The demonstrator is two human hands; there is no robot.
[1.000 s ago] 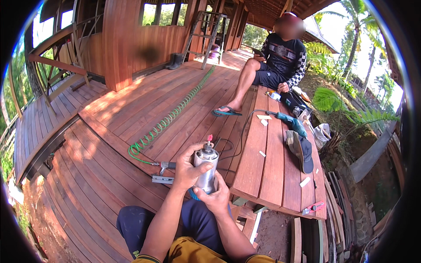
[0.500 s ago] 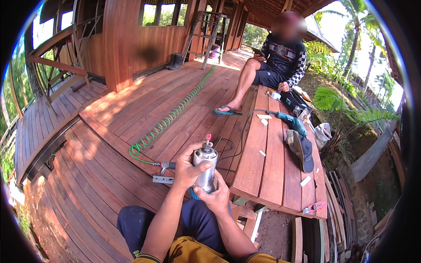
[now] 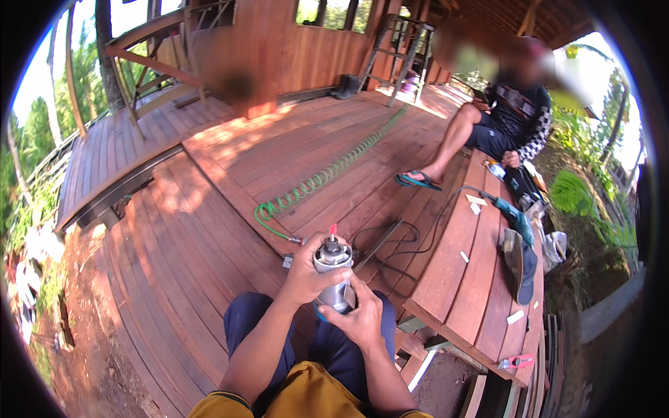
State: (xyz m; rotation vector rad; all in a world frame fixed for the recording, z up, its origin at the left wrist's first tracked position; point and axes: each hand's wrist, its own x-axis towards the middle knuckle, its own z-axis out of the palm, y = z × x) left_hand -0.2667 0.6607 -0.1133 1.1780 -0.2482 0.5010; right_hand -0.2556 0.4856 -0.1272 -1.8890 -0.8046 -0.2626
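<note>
Both of my hands hold a trim router (image 3: 333, 259) upright above my knees. Its body is a silver metal cylinder, with a collet and a red-tipped bit pointing up and a blue part low down. My left hand (image 3: 311, 273) is wrapped round the left side, its thumb across the front. Lower on the right, my right hand (image 3: 357, 315) grips the body near its base. Fingers behind the cylinder are hidden. Just beyond the router, a green coiled air hose (image 3: 313, 182) lies on the deck, and its tool end is mostly covered by my left hand.
A wooden bench (image 3: 446, 296) on the right carries a teal power drill (image 3: 514, 221), a dark cap (image 3: 519, 268), a red cutter (image 3: 516, 361) and small pale pieces. A person (image 3: 512, 115) sits at its far end holding a phone. A stepladder (image 3: 397, 59) stands farther back.
My view has turned left, so the deck, bench and seated person appear farther right. Both hands still hold the router upright, and my right fingers have shifted slightly on its body.
</note>
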